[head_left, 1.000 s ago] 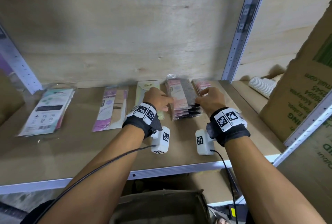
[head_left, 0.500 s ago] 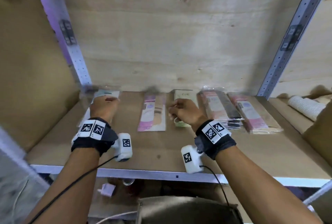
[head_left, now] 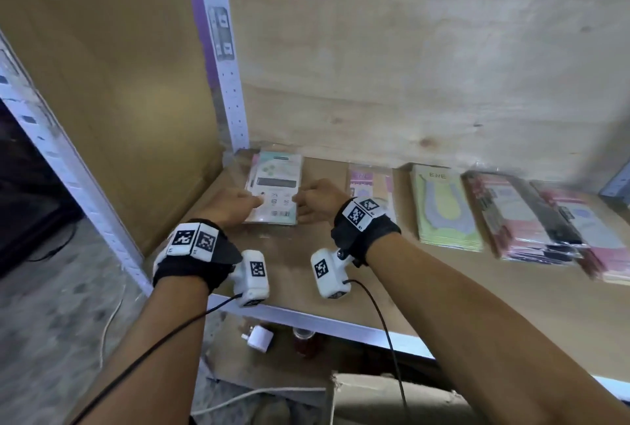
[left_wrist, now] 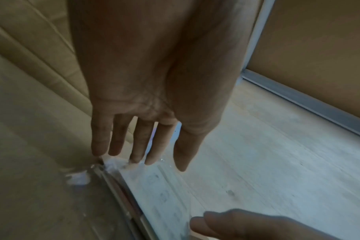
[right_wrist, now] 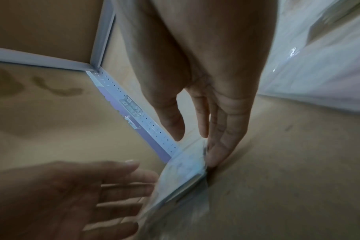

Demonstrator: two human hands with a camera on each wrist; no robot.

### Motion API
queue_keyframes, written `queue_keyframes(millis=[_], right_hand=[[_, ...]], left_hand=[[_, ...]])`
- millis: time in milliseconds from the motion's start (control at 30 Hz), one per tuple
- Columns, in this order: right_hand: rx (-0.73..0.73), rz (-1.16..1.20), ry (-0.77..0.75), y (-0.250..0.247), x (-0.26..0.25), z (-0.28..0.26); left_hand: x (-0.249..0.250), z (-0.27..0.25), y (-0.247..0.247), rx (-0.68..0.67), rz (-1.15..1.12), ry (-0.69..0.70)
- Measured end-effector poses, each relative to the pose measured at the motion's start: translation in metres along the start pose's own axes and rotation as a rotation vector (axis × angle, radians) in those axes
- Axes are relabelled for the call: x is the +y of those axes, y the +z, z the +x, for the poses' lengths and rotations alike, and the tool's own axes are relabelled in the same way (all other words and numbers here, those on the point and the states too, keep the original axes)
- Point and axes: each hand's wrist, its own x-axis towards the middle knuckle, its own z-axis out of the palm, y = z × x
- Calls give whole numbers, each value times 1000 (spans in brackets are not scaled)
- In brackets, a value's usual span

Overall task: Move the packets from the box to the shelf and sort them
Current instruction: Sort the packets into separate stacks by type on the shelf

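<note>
Right at the back left corner of the shelf [head_left: 272,274] lies the mint-and-white packet stack [head_left: 276,186], flat on the board beside the perforated metal upright [head_left: 225,83]. We have our left hand [head_left: 235,204] at its left edge and our right hand [head_left: 317,201] at its right edge, so the stack sits between the two. From the left wrist view our left hand's fingers [left_wrist: 117,139] are nearly straight and spread a little, their tips meeting the clear wrapper at the stack's corner. From the right wrist view our right hand's fingers [right_wrist: 220,134] are also straight, laid against the stack's side edge with the thumb apart; neither hand grips anything. Further right along the shelf lie a pink packet [head_left: 370,186], a pale green packet [head_left: 443,209], then a dark-and-pink stack [head_left: 521,220] and a pink stack [head_left: 593,230], which is blurred. Below the shelf edge we see a cardboard box [head_left: 392,397].
</note>
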Motion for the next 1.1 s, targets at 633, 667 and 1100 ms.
queue_keyframes(millis=[633, 667, 1100], right_hand=[[155, -101, -427, -94, 4, -103], [165, -166, -492, -97, 4, -110], [364, -472, -275, -205, 71, -159]], left_hand=[[78, -41, 34, -225, -853, -53], [85, -45, 37, -241, -936, -46], [143, -65, 131, -362, -832, 11]])
